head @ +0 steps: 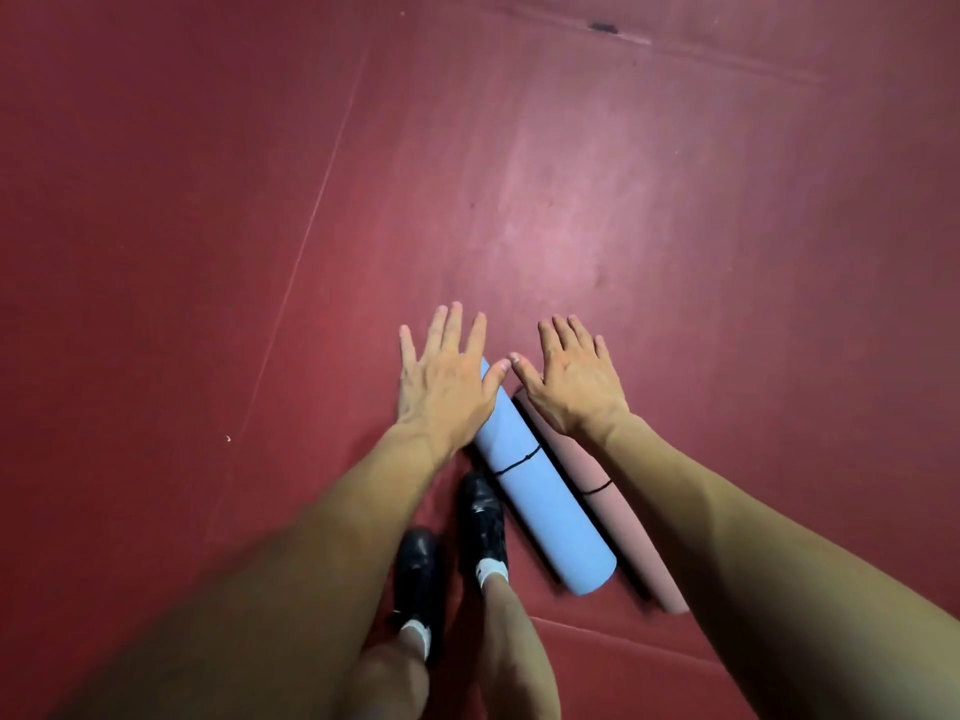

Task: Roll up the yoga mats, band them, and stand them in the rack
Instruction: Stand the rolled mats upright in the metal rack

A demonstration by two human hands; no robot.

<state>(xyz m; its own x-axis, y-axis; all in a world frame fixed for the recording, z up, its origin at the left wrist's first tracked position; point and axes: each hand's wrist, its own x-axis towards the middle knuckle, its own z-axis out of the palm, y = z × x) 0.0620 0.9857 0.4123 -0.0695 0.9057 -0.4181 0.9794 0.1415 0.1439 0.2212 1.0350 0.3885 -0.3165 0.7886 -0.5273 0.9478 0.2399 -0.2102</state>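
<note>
Dark red padded floor fills the view. A rolled light-blue foam yoga mat lies flat on it, touching a rolled pink foam yoga mat alongside. The left hand and right hand are over the rolls' far ends, fingers spread, holding nothing. A thin black band circles the blue roll and a second black band circles the pink.

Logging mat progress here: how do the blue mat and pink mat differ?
The blue mat looks thicker than the pink mat. The blue mat lies beside the shoes, the pink mat on its far side. Both are rolled, black-banded, lying parallel on the floor.
</note>
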